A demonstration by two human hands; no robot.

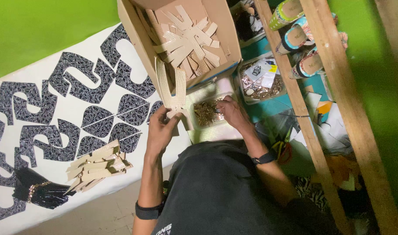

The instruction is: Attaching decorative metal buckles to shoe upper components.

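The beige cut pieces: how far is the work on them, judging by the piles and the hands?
A stack of beige pieces already lies on the white table. In hand: the left hand holds one beige cut piece upright, while the right hand reaches its fingers into a tray of small gold fittings. Left: the cardboard box holds many more pieces.

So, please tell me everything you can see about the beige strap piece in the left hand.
The strap piece is a flat cut shape, beige, with a fine scaly or woven-looking texture, like faux leather. Two long arms rise from a joined base, forming a narrow U. It stands almost upright, tilted slightly left. The left hand pinches its base between thumb and fingers. Its arms overlap the front edge of the cardboard box, which holds many similar pieces. It is above the white surface.
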